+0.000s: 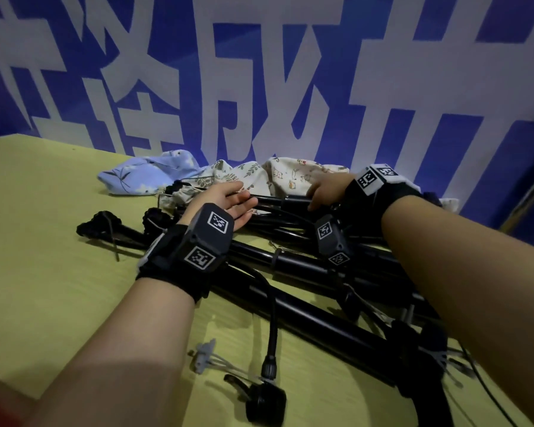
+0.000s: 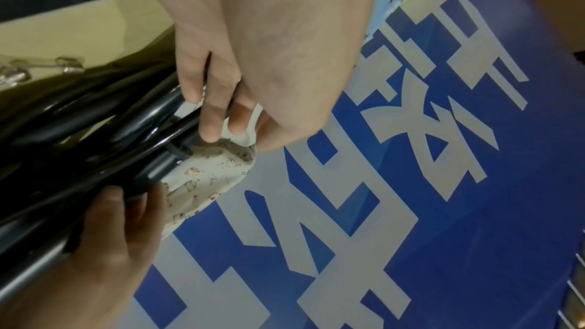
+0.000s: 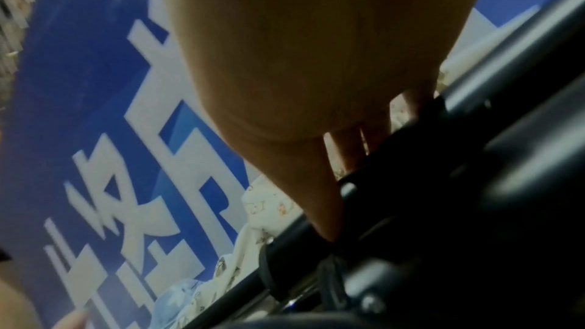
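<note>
Tube (image 1: 269, 199): glossy black metal, round; right hand (image 1: 327, 191) grips, left hand (image 1: 225, 204) touches.

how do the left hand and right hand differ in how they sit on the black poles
The left hand lies with fingers stretched out, only touching the black poles. The right hand curls its fingers round one of them. The left hand sits nearer the blue cloth, the right hand just in front of the cream printed cloth. Both wear black wrist cameras and work on the same bundle.
</note>
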